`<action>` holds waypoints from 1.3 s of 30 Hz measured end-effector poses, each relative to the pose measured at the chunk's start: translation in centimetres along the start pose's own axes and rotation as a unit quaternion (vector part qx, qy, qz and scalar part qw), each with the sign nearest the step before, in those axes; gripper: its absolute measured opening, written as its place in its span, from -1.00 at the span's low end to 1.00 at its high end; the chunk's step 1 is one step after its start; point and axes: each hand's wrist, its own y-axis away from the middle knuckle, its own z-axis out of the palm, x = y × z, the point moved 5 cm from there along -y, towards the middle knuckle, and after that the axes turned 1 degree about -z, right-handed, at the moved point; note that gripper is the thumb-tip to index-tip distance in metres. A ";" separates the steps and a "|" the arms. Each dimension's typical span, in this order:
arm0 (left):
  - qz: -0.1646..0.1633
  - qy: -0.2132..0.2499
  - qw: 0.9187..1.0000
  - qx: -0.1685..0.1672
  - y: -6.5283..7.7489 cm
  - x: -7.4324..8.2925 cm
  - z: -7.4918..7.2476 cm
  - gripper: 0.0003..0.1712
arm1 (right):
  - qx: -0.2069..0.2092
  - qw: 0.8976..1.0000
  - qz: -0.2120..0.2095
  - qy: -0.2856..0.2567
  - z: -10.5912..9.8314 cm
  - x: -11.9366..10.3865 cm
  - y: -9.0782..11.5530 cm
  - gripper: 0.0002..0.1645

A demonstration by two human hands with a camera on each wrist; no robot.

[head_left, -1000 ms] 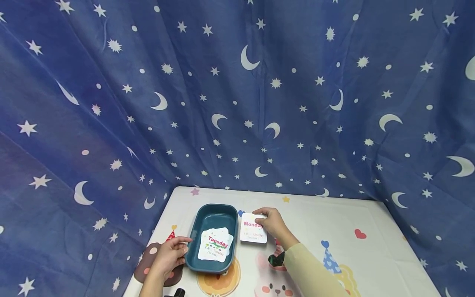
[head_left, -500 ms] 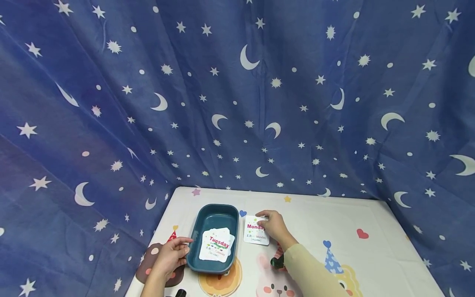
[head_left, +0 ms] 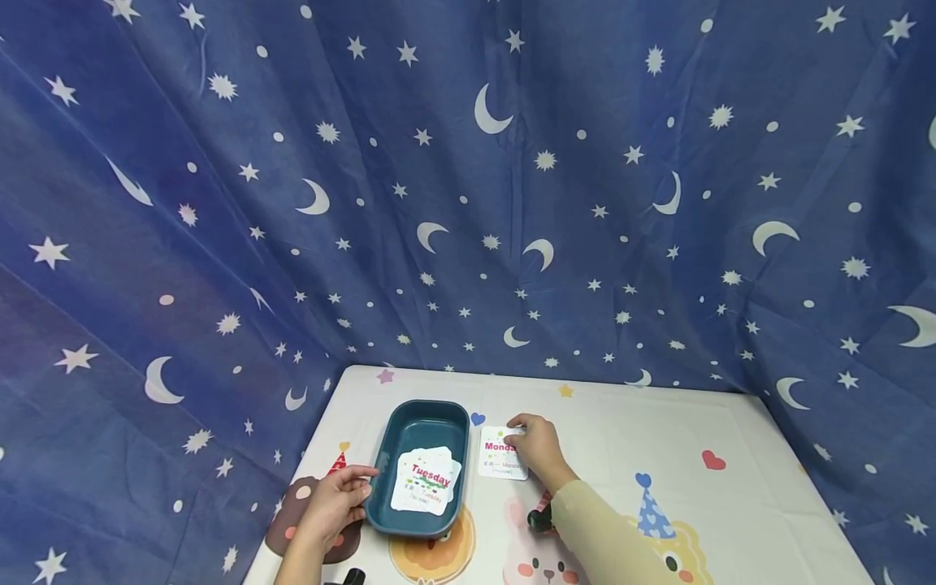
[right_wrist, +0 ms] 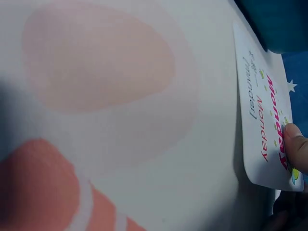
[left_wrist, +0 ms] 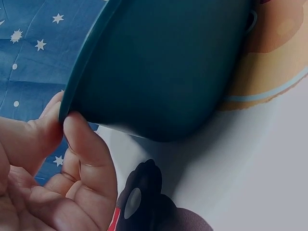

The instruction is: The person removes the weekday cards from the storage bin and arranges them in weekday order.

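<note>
My left hand (head_left: 338, 505) pinches the rim of a teal plastic bin (head_left: 376, 520) at its near left side. In the left wrist view, thumb and finger sit on either side of the bin's edge (left_wrist: 77, 79). Inside the bin lie white cards, with a "Tuesday" card (head_left: 417, 497) on top. To the right of the bin, a white "Monday" card (head_left: 497, 465) lies face up, low over the tabletop. My right hand (head_left: 539, 447) grips its right edge, thumb on the printed face in the right wrist view. The fingers under the card are mostly hidden.
A white cloth (head_left: 621, 422) with cartoon animals, hearts and stars covers the table. Blue curtains (head_left: 468, 211) with moons and stars stand along the back and sides. Black wrist straps show on both arms.
The Monday card has come down closer to the tabletop and shifted slightly to the right with my right hand. My left hand stays on the bin's rim.
</note>
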 end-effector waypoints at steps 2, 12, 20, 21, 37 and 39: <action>0.000 0.000 1.000 0.004 0.0 0.0 0.0 -0.62 | 0.002 1.000 0.001 0.007 0.1 0.0 0.0 -0.75; 0.004 -0.001 1.000 0.012 0.0 0.1 0.0 -0.63 | 0.011 0.998 -0.022 0.060 0.5 -0.1 -0.1 -0.71; 0.007 0.005 1.000 0.021 0.2 0.1 -0.2 -0.65 | 0.040 0.994 -0.035 0.093 0.5 -0.2 0.6 -0.61; 0.006 0.005 1.000 0.023 0.2 0.1 -0.2 -0.66 | 0.041 0.994 -0.036 0.093 0.5 -0.2 0.7 -0.60; 0.003 0.006 1.000 0.010 0.3 0.2 0.1 -0.62 | 0.046 0.994 -0.025 0.099 0.3 -0.2 1.0 -0.54; 0.003 0.005 1.000 0.009 0.3 0.2 0.1 -0.62 | 0.044 0.994 -0.025 0.093 0.1 -0.2 0.9 -0.53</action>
